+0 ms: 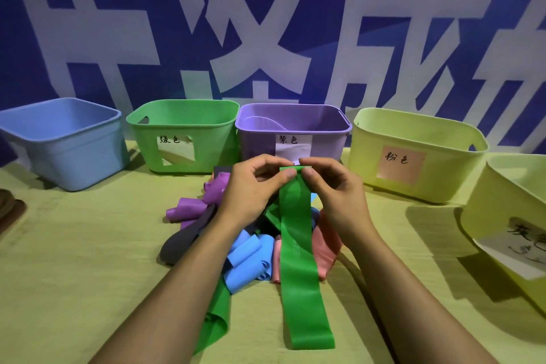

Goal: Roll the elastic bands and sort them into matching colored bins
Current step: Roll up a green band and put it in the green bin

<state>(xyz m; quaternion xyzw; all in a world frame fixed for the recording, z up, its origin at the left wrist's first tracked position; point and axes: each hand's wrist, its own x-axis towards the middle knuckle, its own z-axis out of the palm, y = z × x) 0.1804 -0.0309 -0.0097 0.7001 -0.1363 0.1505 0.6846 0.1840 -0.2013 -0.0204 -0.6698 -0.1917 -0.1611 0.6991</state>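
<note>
Green band (pixel 298 245) pinched at far end by both hands, left hand (pixel 251 186) and right hand (pixel 334 189); strip trails toward near worktop edge; green bin (pixel 183 115) far-left.

Deep blue back wall (pixel 97 47) bearing huge pale grey-white block characters (pixel 260 23), flat table surface draped in yellow-green woven cloth (pixel 88 260), dim bluish light, soft shadows on the cloth, dark brown object (pixel 9 210) at left edge
</note>
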